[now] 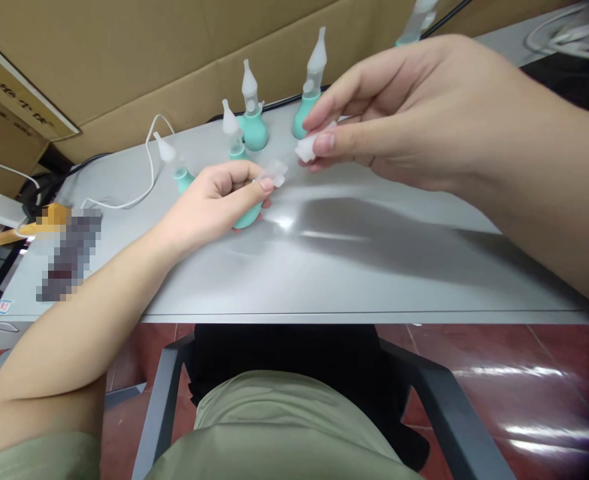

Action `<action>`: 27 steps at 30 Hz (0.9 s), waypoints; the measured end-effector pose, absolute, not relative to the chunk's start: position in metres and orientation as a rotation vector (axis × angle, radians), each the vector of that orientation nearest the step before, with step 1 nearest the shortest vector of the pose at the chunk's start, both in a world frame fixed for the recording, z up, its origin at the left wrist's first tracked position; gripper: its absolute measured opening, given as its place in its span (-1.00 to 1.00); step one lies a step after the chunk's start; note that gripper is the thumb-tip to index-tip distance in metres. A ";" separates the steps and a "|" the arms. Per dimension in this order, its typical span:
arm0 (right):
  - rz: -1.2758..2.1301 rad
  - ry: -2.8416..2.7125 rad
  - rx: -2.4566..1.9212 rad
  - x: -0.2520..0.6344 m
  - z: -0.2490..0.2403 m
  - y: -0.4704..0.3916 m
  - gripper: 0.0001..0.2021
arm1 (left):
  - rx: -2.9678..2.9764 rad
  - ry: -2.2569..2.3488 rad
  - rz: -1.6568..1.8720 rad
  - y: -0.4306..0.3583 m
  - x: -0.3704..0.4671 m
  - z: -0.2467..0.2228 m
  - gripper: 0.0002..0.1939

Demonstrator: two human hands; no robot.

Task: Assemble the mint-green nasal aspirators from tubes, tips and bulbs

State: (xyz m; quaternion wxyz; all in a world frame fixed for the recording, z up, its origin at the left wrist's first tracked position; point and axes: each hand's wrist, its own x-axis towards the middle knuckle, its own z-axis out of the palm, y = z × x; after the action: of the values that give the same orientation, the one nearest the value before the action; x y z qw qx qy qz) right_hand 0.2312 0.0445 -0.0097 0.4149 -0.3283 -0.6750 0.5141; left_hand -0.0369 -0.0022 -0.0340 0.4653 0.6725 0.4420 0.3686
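My left hand (229, 197) is closed around a nasal aspirator, its teal bulb (248, 217) showing below the fingers and its clear neck (274, 172) pointing right. A short gap away, my right hand (374, 127) pinches a translucent white nozzle tip (306, 149) between thumb and fingers. The tip and the neck face each other without touching. Behind my hands stand several more nasal aspirators with white tips, among them one (255, 127) at the middle back and another (301, 113) beside my right fingers. One more (181, 177) leans left of my left hand.
Grey desk (274, 280) with its front edge close to my lap. Cardboard (174, 60) walls the back. A white cable (153, 160) and a charger (4, 210) lie at the left, near a blurred-out dark object (71, 257). Chair armrests flank me.
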 end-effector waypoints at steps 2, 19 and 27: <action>1.360 -1.604 -0.800 0.225 -0.012 0.043 -0.84 | 1.673 1.079 0.873 -0.003 -0.037 -0.033 -0.59; 1.482 -1.641 -0.811 0.219 -0.020 0.046 -0.85 | 1.646 1.107 0.857 -0.012 -0.030 -0.034 -0.32; 1.506 -1.633 -0.889 0.220 -0.021 0.050 -0.84 | 1.901 1.143 0.916 -0.012 -0.030 -0.032 -0.44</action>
State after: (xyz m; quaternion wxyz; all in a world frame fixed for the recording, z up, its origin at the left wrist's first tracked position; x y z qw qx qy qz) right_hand 0.2199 0.0499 -0.0215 0.3657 -0.3457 -0.6352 0.5859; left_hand -0.0301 -0.0121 -0.0321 0.3624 0.7383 0.4439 0.3557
